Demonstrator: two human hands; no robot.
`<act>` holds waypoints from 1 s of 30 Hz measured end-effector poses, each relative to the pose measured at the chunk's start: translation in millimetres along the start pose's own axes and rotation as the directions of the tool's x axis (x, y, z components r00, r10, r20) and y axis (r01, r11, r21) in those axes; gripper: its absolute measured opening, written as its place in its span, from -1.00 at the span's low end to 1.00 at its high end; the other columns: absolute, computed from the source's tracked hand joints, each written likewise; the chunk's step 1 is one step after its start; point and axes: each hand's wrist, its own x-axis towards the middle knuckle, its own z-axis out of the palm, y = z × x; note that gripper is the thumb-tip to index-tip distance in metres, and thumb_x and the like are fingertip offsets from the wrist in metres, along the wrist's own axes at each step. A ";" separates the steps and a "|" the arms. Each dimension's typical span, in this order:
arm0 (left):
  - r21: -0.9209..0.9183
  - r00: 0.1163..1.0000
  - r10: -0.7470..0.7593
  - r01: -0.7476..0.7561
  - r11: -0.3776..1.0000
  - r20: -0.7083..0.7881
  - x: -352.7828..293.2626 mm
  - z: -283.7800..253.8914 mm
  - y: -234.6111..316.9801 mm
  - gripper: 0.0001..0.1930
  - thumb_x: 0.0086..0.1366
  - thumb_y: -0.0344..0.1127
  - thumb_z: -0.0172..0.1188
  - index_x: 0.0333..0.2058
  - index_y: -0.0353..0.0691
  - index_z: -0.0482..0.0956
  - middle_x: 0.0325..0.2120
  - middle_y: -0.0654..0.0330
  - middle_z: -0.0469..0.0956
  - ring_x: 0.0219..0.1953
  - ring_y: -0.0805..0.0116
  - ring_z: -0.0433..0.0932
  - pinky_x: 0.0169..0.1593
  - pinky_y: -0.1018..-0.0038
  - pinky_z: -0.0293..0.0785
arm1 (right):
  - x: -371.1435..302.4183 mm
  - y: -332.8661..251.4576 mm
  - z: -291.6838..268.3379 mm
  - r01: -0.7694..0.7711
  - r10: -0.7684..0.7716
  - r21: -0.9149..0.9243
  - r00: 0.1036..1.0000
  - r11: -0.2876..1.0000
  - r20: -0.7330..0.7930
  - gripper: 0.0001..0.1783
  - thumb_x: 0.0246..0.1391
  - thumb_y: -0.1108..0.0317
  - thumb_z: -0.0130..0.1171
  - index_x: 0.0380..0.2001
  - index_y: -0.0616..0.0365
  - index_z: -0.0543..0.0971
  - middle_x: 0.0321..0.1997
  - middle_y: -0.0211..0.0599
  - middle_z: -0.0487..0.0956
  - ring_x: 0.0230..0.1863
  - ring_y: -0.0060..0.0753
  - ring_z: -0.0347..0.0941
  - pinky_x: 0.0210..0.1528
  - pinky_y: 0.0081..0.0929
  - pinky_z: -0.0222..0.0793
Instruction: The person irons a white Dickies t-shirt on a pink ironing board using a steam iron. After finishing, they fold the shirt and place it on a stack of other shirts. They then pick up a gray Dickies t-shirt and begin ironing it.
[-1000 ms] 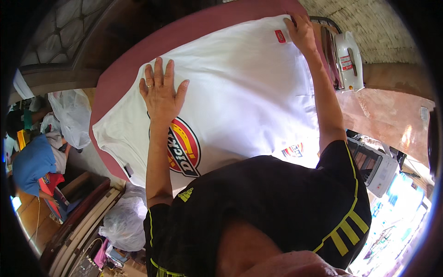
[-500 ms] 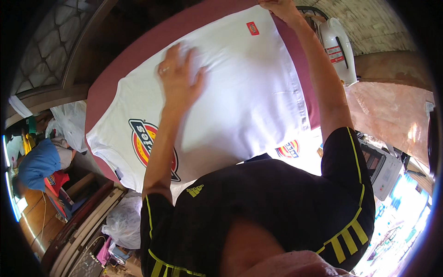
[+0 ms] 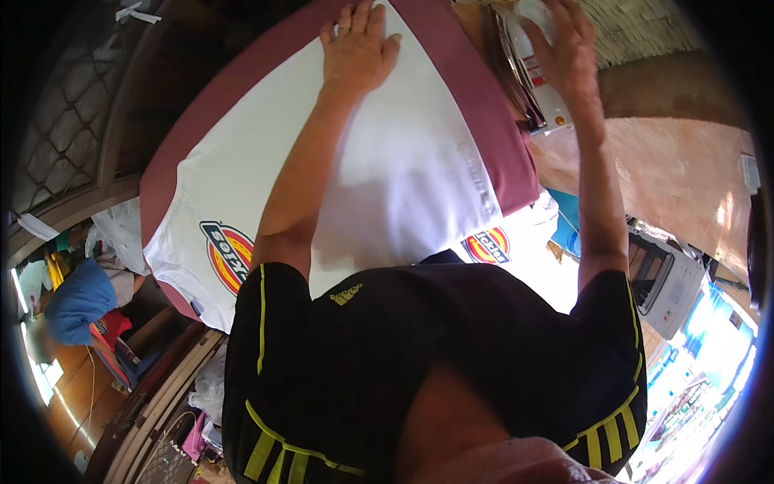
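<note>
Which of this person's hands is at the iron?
The right hand, fingers apart at the white clothes iron; the left hand instead lies flat on the white printed shirt.

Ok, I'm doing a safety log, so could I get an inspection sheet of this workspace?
Surface: maroon-covered board
Things handled: white printed shirt spread on the board; white iron to its right
Clutter: clear plastic bags at left
Hands: left hand open, flat on the shirt; right hand at the iron, grip unclear
Cables: apparently a thin pale cord at left
Surroundings: person in blue at left; lattice panel upper left
</note>
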 end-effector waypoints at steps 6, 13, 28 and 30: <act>-0.013 0.999 0.022 -0.022 1.000 0.026 6.1 2.6 7.5 -0.36 0.37 -0.02 -0.03 0.32 -0.27 0.21 0.38 -0.01 0.12 0.41 -0.02 0.07 0.38 -0.07 -0.07 | -40.5 55.9 -12.2 -0.383 0.331 0.082 0.871 0.920 0.363 -0.59 0.20 0.16 0.20 0.01 0.17 0.53 -0.19 0.01 0.56 -0.19 -0.12 0.53 -0.15 -0.23 0.46; -0.011 0.999 0.041 -0.041 0.999 0.002 -0.2 2.1 2.7 -0.36 0.39 -0.03 -0.04 0.33 -0.26 0.19 0.39 -0.02 0.11 0.41 -0.02 0.05 0.38 -0.08 -0.07 | -26.1 -1.6 -69.0 -0.539 0.392 0.147 0.749 0.830 0.534 -0.59 0.28 0.08 0.07 -0.09 0.25 0.54 -0.30 0.07 0.60 -0.40 -0.13 0.56 -0.32 -0.15 0.45; -0.282 0.996 0.084 -0.092 0.955 -0.041 15.3 11.3 -52.9 -0.45 0.26 -0.24 0.10 0.25 -0.10 0.36 0.24 0.12 0.36 0.27 0.02 0.28 0.20 -0.04 0.22 | -44.6 -177.7 -43.3 -0.520 0.314 0.390 0.818 0.760 0.481 -0.56 0.22 0.22 0.16 0.07 0.22 0.42 -0.30 0.14 0.63 -0.35 0.16 0.61 -0.28 -0.04 0.53; -0.291 0.998 0.029 -0.043 0.956 -0.050 1.5 -19.6 -69.7 -0.48 0.30 -0.16 0.10 0.23 -0.09 0.35 0.22 0.12 0.36 0.26 0.03 0.27 0.18 -0.05 0.23 | -8.5 -167.6 -6.2 -0.363 0.251 0.320 0.906 0.875 0.340 -0.60 0.24 0.22 0.11 0.07 0.19 0.43 -0.32 0.21 0.62 -0.30 0.07 0.64 -0.30 -0.04 0.52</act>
